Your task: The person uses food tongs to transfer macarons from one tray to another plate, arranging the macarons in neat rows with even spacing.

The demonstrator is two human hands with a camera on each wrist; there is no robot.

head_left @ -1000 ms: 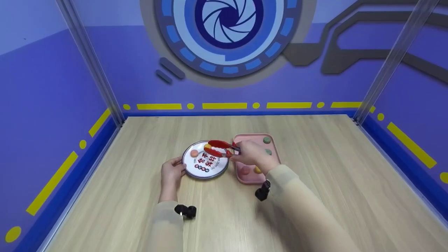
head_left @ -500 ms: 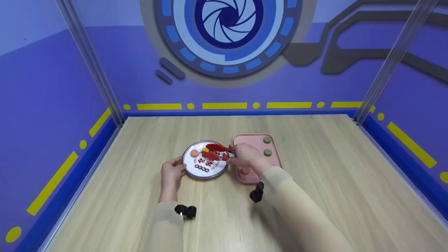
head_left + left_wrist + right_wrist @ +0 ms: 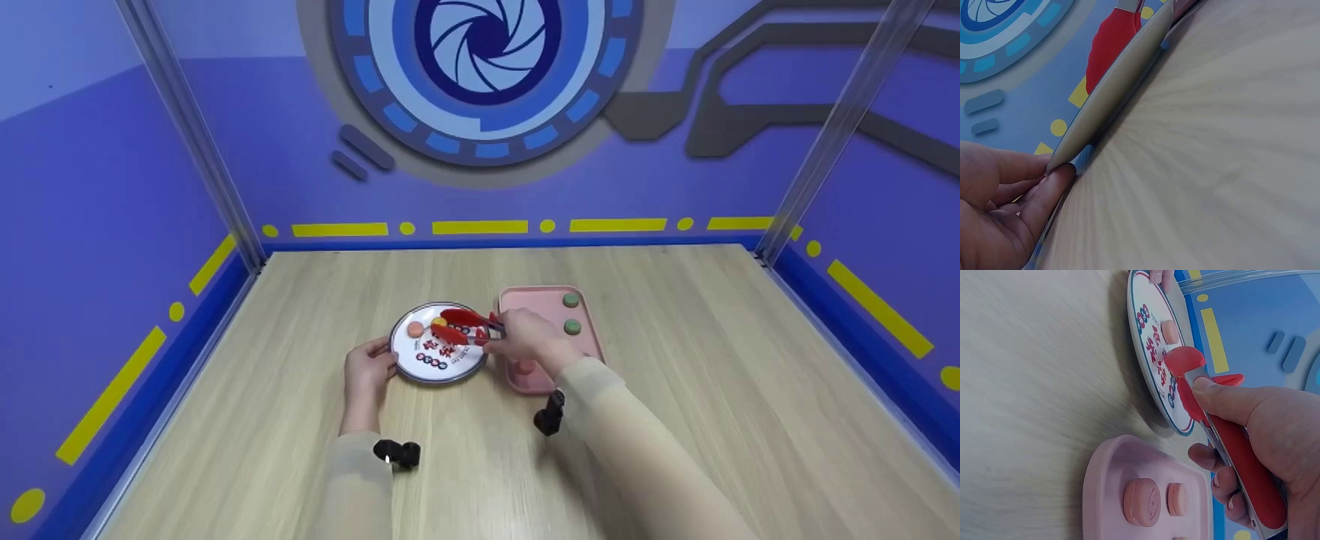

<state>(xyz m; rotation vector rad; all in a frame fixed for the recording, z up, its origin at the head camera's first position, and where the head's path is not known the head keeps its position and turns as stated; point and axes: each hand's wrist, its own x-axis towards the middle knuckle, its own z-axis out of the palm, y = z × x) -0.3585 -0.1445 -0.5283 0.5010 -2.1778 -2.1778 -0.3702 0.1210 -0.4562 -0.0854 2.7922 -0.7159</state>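
My left hand (image 3: 367,373) pinches the near-left rim of a round white plate (image 3: 459,362) with red lettering; the left wrist view shows thumb and fingers (image 3: 1044,194) on its edge. In my right hand (image 3: 527,334) is a pair of red-tipped tongs (image 3: 457,335), reaching over the plate. The tong tips stand apart around or just beside a yellow macaron (image 3: 438,322) on the plate. Left of it lies a pink macaron (image 3: 415,329), also seen as a pink macaron (image 3: 1170,332) in the right wrist view, where the tongs (image 3: 1185,360) hide the yellow one.
Right of the plate stands a pink rectangular tray (image 3: 536,298), partly under my right hand. Two green macarons (image 3: 571,300) lie along its far right side, and a pink macaron (image 3: 1143,502) sits near its front. Blue-purple walls enclose the wooden table (image 3: 675,337).
The tongs have lowered slightly, bringing the yellow macaron down beside the pink one, and their tips have spread. The left hand and plate have stayed put.
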